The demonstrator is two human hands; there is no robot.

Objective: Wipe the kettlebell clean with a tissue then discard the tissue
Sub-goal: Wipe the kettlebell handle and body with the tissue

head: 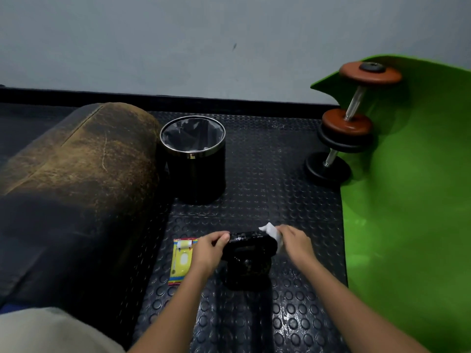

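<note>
A black kettlebell point(248, 261) stands on the studded black floor mat point(267, 200) in front of me. My left hand point(209, 250) grips the left end of its handle. My right hand point(295, 242) presses a white tissue point(271, 231) against the right end of the handle. A yellow tissue packet point(181, 261) lies flat on the mat just left of my left hand. A black bin point(195, 159) with a metal rim and a dark liner stands open beyond the kettlebell, to the left.
A worn brown padded bench point(76, 174) runs along the left. A green mat point(407, 200) covers the right side, with two dumbbells point(346, 123) at its far edge. A grey wall stands behind.
</note>
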